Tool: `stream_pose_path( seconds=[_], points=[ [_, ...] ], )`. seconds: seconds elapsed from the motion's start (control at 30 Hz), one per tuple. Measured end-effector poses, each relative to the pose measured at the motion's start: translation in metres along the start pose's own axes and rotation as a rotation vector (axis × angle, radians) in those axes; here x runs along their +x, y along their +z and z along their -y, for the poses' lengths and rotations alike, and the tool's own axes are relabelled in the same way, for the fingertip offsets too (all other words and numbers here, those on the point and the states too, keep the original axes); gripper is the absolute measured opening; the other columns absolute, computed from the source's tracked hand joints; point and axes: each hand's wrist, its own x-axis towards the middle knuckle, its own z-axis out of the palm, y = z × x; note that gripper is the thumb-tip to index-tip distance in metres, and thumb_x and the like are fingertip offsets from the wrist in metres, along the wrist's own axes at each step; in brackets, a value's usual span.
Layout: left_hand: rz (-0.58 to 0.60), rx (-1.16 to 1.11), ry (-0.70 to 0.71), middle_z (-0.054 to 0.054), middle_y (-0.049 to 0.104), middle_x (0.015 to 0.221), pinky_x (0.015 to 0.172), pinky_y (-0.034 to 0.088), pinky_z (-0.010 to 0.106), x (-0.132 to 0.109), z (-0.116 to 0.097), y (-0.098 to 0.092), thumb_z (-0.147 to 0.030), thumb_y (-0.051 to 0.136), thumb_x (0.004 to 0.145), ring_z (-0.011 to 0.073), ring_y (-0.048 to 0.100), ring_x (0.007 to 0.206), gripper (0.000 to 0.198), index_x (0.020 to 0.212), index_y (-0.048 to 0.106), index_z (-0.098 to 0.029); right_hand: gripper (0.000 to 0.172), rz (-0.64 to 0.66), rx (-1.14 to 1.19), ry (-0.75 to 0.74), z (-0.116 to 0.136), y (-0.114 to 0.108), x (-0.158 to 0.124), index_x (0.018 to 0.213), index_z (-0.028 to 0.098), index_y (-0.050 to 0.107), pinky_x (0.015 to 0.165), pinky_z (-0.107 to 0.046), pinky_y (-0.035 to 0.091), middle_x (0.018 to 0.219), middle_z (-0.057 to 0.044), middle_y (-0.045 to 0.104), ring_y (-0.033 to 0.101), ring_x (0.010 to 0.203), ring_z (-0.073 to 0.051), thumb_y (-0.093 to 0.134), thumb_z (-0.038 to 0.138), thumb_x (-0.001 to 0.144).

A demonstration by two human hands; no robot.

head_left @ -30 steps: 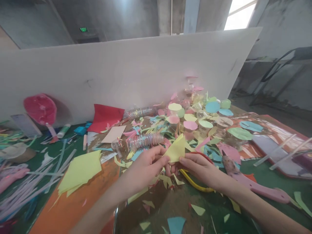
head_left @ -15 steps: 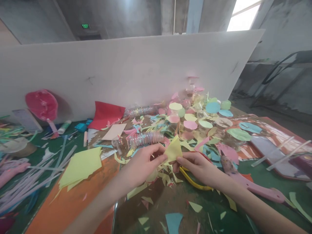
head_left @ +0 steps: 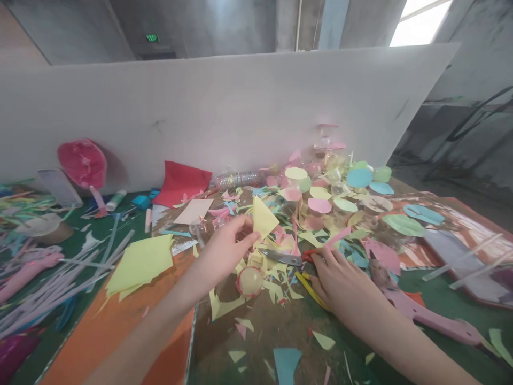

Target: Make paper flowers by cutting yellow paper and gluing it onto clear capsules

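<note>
Between the thumb and fingers of my left hand (head_left: 228,246) is a folded piece of yellow paper (head_left: 263,218), its point upward. My right hand (head_left: 340,280) lies over the handles of a pair of scissors (head_left: 286,258), fingers curled on the red and yellow loops. The metal blades point left, toward the paper, and rest just above yellow scraps. Below my left hand sits a small clear round cup (head_left: 250,282) with a red rim. To the left lies a stack of yellow paper squares (head_left: 140,263).
Cut paper discs on clear domes (head_left: 319,205) crowd the back right. A pink glue gun (head_left: 436,321) lies right of my right hand. Red paper (head_left: 182,183) leans near the white board (head_left: 224,112). Pale strips (head_left: 60,294) and a pink fan-like piece (head_left: 83,163) are left.
My right hand has let go of the yellow paper and moved down onto the scissors. My left hand keeps the paper, shifted slightly left. The view has turned a little left.
</note>
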Motion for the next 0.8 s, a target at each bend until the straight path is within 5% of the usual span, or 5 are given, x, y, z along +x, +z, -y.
stream_pose_path(
  seconds=[0.4, 0.57, 0.8],
  points=[
    [-0.071, 0.005, 0.021, 0.004, 0.067, 0.089, 0.060, 0.043, 0.027, 0.002, -0.003, -0.008, -0.040, 0.055, 0.085, 0.0174, 0.060, 0.073, 0.020, 0.089, 0.059, -0.020, 0.024, 0.067, 0.293, 0.166, -0.016, -0.002, 0.014, 0.103, 0.016, 0.060, 0.066, -0.034, 0.049, 0.092, -0.012, 0.070, 0.068, 0.086, -0.029, 0.064, 0.030, 0.083],
    [-0.175, -0.022, 0.050, 0.002, 0.067, 0.081, 0.054, 0.045, 0.025, -0.003, -0.012, -0.032, -0.041, 0.060, 0.083, 0.0132, 0.057, 0.059, 0.022, 0.090, 0.061, -0.020, 0.024, 0.048, 0.470, 0.259, -0.017, -0.004, 0.016, 0.104, 0.019, 0.053, 0.054, -0.030, 0.040, 0.079, -0.007, 0.068, 0.065, 0.070, -0.026, 0.057, 0.029, 0.082],
    [-0.439, -0.020, 0.095, 0.001, 0.068, 0.083, 0.061, 0.047, 0.024, -0.021, -0.029, -0.061, -0.046, 0.067, 0.081, 0.0138, 0.059, 0.067, 0.029, 0.096, 0.063, -0.022, 0.041, -0.175, 0.965, 0.358, -0.014, 0.010, 0.024, 0.110, 0.023, 0.046, 0.070, -0.032, 0.052, 0.113, -0.014, 0.064, 0.064, 0.102, -0.028, 0.065, 0.041, 0.078]
  ],
)
